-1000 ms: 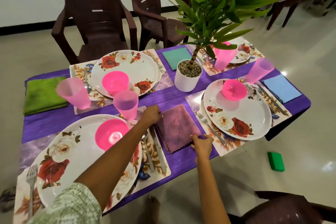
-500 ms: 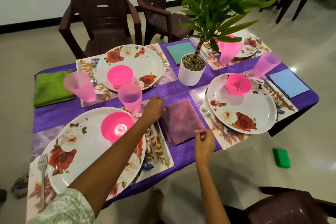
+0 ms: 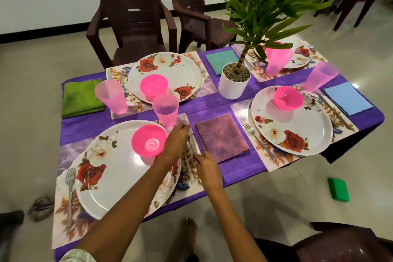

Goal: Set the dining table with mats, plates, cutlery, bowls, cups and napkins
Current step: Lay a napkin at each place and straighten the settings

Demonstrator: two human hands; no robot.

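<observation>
On the near floral mat [image 3: 192, 176], head view: the left hand [image 3: 175, 143] and right hand [image 3: 209, 169] are hovering over the cutlery [image 3: 189, 166], partly hiding it; the right fingers appear to be pinching a handle, while the left fingers' state cannot be told. The purple napkin [image 3: 222, 137] is lying just beside them on the purple tablecloth [image 3: 212, 106]. Brown chairs [image 3: 131, 21] are standing on the pale tiled floor [image 3: 276, 193].
</observation>
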